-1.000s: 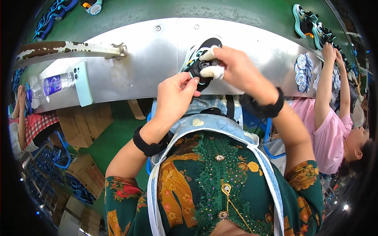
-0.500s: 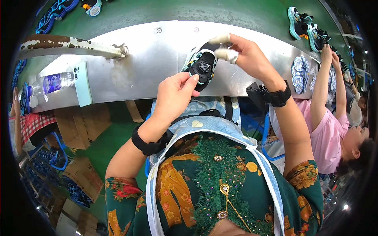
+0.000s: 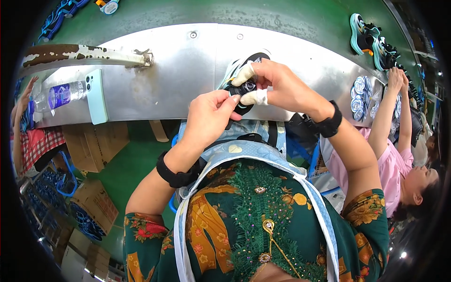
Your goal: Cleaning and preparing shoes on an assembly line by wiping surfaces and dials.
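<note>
Centrally, a black shoe [image 3: 242,87] with a pale sole rests on the steel table [image 3: 178,80], mostly hidden by both hands. Right hand [image 3: 282,87], at 3 o'clock, grips it with taped fingers [image 3: 253,97]; left hand [image 3: 209,115], at 7 o'clock, pinches its edge.

Bright, even overhead light, soft glare on the brushed metal surface [image 3: 178,80], faint shadows beneath the hands, heavy fisheye bending of straight edges, black vignette around the rim, centre sharp, edges smeared, small light specks at lower corners
</note>
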Demonstrator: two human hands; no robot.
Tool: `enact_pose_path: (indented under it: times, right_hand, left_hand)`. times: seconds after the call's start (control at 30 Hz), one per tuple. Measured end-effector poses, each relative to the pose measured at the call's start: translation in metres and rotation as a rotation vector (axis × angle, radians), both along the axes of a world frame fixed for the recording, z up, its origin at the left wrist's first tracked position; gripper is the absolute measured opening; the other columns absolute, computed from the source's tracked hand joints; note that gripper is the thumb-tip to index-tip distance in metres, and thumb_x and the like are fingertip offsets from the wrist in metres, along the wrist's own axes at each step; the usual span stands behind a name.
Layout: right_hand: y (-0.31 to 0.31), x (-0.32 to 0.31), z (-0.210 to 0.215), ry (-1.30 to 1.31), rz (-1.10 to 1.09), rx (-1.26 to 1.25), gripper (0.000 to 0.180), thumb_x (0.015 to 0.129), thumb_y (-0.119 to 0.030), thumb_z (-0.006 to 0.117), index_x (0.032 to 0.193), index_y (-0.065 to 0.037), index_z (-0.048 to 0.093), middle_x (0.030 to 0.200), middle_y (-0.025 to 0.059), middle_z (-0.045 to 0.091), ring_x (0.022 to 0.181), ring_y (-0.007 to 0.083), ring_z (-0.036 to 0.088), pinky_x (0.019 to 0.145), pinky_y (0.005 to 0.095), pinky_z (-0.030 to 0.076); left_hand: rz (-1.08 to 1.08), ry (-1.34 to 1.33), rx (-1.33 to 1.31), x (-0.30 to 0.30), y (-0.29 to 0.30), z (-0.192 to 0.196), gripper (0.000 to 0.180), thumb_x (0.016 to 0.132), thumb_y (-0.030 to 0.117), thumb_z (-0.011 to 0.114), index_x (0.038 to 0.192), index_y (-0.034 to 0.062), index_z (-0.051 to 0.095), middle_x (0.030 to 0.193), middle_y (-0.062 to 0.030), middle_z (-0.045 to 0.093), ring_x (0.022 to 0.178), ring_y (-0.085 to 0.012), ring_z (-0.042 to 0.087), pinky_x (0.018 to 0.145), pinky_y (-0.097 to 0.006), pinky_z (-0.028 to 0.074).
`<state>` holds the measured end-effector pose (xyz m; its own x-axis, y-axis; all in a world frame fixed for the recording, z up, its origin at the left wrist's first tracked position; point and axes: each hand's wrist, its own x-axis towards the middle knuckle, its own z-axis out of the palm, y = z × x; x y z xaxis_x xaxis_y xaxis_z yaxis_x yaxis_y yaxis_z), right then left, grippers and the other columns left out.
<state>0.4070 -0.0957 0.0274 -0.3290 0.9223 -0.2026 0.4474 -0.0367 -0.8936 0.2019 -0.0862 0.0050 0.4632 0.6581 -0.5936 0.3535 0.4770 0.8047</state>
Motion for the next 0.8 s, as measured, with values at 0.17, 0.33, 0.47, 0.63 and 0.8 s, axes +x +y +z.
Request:
enact_pose_path:
  times: [0.17,0.33,0.47,0.63,0.8]
  right_hand:
    - [-0.004,0.003,-0.004,0.010,-0.027,0.015,0.032,0.074,-0.016,0.079,0.104,-0.012,0.069,0.084,0.0020,0.059,0.070,0.0110,0.052,0.064,0.0253,0.044]
    - [-0.002,-0.003,0.000,-0.154,-0.034,0.225,0.033,0.074,-0.019,0.080,0.103,-0.009,0.069,0.079,0.0080,0.060,0.059,0.0125,0.051,0.056,0.0263,0.044]
    - [-0.006,-0.005,0.017,-0.264,-0.069,0.003,0.040,0.074,-0.025,0.080,0.108,-0.007,0.067,0.071,0.0111,0.059,0.059,0.0136,0.051,0.056,0.0283,0.044]
    - [-0.009,0.010,0.017,-0.294,-0.008,0.007,0.040,0.079,-0.017,0.076,0.117,-0.009,0.065,0.079,0.0108,0.063,0.063,0.0177,0.055,0.063,0.0302,0.047]
    - [-0.008,0.006,0.006,-0.271,0.040,0.232,0.035,0.078,-0.007,0.070,0.113,-0.011,0.066,0.080,0.0135,0.064,0.072,0.0296,0.061,0.067,0.0352,0.049]
  left_hand:
    - [-0.040,0.016,-0.009,-0.001,0.003,0.004,0.022,0.096,0.020,0.058,0.093,-0.0003,0.067,0.078,-0.0021,0.066,0.072,-0.0101,0.069,0.049,-0.021,0.040]
    - [-0.040,-0.007,-0.001,-0.003,0.003,0.004,0.021,0.095,0.020,0.059,0.090,0.0001,0.066,0.077,-0.0020,0.067,0.070,-0.0086,0.067,0.049,-0.020,0.038]
    - [-0.026,0.032,0.000,-0.001,0.000,0.009,0.021,0.095,0.019,0.059,0.089,0.0003,0.066,0.078,-0.0029,0.068,0.069,-0.0082,0.067,0.049,-0.020,0.038]
    - [-0.021,0.018,0.042,-0.003,-0.001,0.002,0.023,0.095,0.021,0.059,0.087,0.0006,0.065,0.076,-0.0021,0.066,0.068,-0.0083,0.067,0.048,-0.021,0.038]
    - [-0.015,-0.002,0.031,-0.001,-0.002,0.002,0.023,0.095,0.022,0.059,0.088,0.0005,0.065,0.075,-0.0023,0.066,0.066,-0.0076,0.065,0.047,-0.021,0.037]
